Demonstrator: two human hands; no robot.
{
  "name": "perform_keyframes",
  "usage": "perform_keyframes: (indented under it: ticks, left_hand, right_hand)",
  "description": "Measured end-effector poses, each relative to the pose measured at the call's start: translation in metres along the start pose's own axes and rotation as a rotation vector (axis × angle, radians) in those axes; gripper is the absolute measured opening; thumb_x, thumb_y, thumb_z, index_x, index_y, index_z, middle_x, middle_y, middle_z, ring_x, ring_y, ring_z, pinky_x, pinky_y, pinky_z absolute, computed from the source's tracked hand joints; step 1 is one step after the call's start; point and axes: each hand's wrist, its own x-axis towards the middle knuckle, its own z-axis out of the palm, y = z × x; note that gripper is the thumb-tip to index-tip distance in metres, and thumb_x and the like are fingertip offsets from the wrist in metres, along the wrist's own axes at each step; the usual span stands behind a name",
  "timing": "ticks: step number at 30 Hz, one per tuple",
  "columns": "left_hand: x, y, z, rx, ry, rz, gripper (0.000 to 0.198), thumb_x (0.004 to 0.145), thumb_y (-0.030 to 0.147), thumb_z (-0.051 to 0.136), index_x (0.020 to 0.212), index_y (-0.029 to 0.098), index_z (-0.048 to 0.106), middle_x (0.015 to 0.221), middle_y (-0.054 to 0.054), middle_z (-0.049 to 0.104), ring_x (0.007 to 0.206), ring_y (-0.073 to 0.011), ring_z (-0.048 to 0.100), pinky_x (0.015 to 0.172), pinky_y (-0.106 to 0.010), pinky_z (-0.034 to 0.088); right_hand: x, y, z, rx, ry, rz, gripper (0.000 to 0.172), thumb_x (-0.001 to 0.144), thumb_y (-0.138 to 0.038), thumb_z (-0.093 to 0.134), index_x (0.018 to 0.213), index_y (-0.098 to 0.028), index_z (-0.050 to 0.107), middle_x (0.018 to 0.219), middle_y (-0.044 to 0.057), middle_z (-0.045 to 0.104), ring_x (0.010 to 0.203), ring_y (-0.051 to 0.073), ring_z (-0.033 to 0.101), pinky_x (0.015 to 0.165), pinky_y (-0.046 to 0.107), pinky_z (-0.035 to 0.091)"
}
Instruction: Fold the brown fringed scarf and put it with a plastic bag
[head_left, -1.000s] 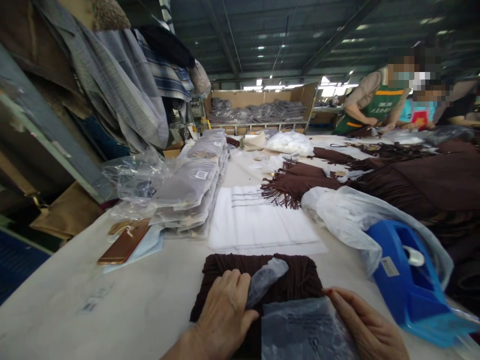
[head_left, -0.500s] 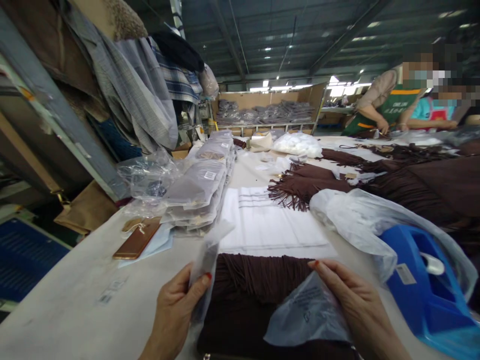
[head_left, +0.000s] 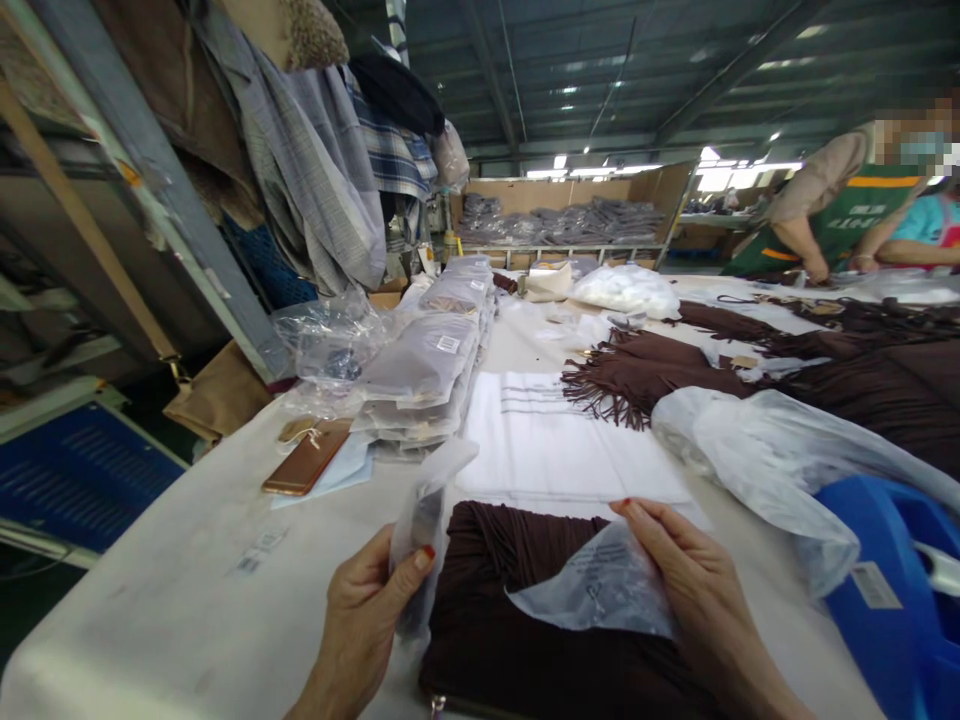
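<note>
My left hand point(head_left: 366, 628) pinches the raised edge of a thin translucent plastic bag point(head_left: 424, 530). My right hand point(head_left: 697, 590) grips a printed part of the plastic film point(head_left: 600, 585) over a folded dark brown scarf point(head_left: 525, 620). I take both parts for one bag, though the film between them is hard to see. The scarf lies on the white work table point(head_left: 150, 620) below both hands, and its lower end runs out of view. Behind it sits a folded white cloth point(head_left: 562, 450) with grey stripes.
Sealed grey packs point(head_left: 420, 370) stand stacked beyond my left hand, near a phone in a copper case point(head_left: 306, 458). To the right lie fringed brown scarves point(head_left: 645, 375), a white plastic sack point(head_left: 750, 470) and a blue dispenser point(head_left: 885, 590). A co-worker in a green apron point(head_left: 840, 210) works far right.
Since a second ago my left hand has risen off the scarf with the bag edge. My right hand has moved onto the film, which has lifted. The whole view has shifted sideways.
</note>
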Motion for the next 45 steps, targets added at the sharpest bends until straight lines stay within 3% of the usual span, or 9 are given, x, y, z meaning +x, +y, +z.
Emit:
perform_keyframes:
  ticks: [8,12,17,23,27,32,35,40,45]
  left_hand:
    - [-0.001,-0.005,0.001,0.05,0.001,0.019,0.032,0.062,0.044,0.078,0.078,0.018,0.069,0.062,0.002,0.06,0.058,-0.0115,0.05,0.053,-0.019,0.041]
    - [-0.003,-0.004,0.0,0.086,-0.02,0.029,0.035,0.061,0.045,0.077,0.082,0.017,0.07,0.067,0.0,0.063,0.062,-0.0146,0.052,0.056,-0.022,0.043]
    - [-0.002,-0.001,-0.001,0.22,-0.053,0.091,0.03,0.067,0.046,0.071,0.074,0.017,0.068,0.064,0.001,0.056,0.063,-0.0151,0.049,0.058,-0.023,0.04]
    - [0.004,0.016,0.031,0.602,-0.46,0.306,0.019,0.083,0.032,0.056,0.073,0.019,0.064,0.066,0.002,0.053,0.064,-0.013,0.05,0.061,-0.021,0.038]
    - [0.016,-0.002,0.062,1.179,-0.77,0.586,0.013,0.088,0.025,0.055,0.08,0.018,0.061,0.078,-0.002,0.059,0.075,-0.0169,0.054,0.066,-0.025,0.039]
    - [0.021,-0.031,0.076,1.576,-0.875,0.912,0.01,0.092,0.024,0.048,0.087,0.016,0.053,0.081,-0.005,0.056,0.074,-0.0218,0.053,0.062,-0.032,0.041]
    - [0.017,-0.033,0.077,1.592,-0.876,0.989,0.009,0.092,0.02,0.043,0.088,0.016,0.05,0.081,-0.005,0.055,0.072,-0.0223,0.052,0.06,-0.034,0.042]
    - [0.01,-0.029,0.078,1.624,-0.826,0.994,0.015,0.093,0.022,0.042,0.101,0.012,0.05,0.084,-0.006,0.056,0.071,-0.0226,0.052,0.06,-0.037,0.045]
    - [0.008,-0.035,0.066,1.517,-0.75,1.165,0.041,0.093,0.021,0.043,0.132,0.009,0.037,0.12,-0.012,0.055,0.106,-0.0264,0.051,0.086,-0.041,0.045]
  right_hand:
    - [-0.001,-0.032,0.014,0.126,-0.056,-0.005,0.046,0.055,-0.057,0.072,0.079,-0.018,0.069,0.052,-0.003,0.054,0.046,0.009,0.042,0.042,0.022,0.034]
    - [0.008,-0.006,0.011,-0.119,-0.07,-0.215,0.038,0.068,-0.055,0.062,0.078,-0.02,0.07,0.077,0.003,0.068,0.071,0.017,0.058,0.061,0.025,0.045]
    - [0.018,0.043,-0.002,-0.561,-0.174,-0.373,0.035,0.082,-0.051,0.045,0.086,-0.024,0.067,0.076,0.002,0.07,0.07,0.02,0.063,0.064,0.028,0.046]
    - [0.011,0.058,-0.002,-0.675,-0.139,-0.374,0.034,0.082,-0.047,0.041,0.079,-0.024,0.066,0.069,0.005,0.068,0.064,0.024,0.064,0.063,0.034,0.045]
    - [0.012,0.058,-0.007,-0.629,-0.173,-0.35,0.033,0.077,-0.044,0.042,0.08,-0.022,0.066,0.074,0.007,0.07,0.074,0.025,0.067,0.067,0.033,0.048]
    - [0.014,0.046,-0.034,-0.57,0.062,-0.209,0.044,0.07,-0.052,0.053,0.095,-0.017,0.063,0.076,0.008,0.069,0.068,0.024,0.065,0.06,0.035,0.051]
    - [-0.001,0.039,-0.041,-0.625,0.263,-0.517,0.037,0.08,-0.044,0.052,0.103,-0.017,0.061,0.094,0.01,0.066,0.08,0.023,0.064,0.07,0.036,0.052]
    - [-0.021,0.066,-0.023,-0.906,-0.079,-1.19,0.044,0.087,-0.022,0.05,0.13,-0.022,0.048,0.121,0.007,0.062,0.112,0.022,0.056,0.096,0.036,0.044]
    - [-0.012,0.106,-0.014,-1.123,-0.007,-1.318,0.058,0.09,-0.024,0.041,0.143,-0.008,0.025,0.127,0.015,0.057,0.118,0.023,0.053,0.092,0.038,0.048]
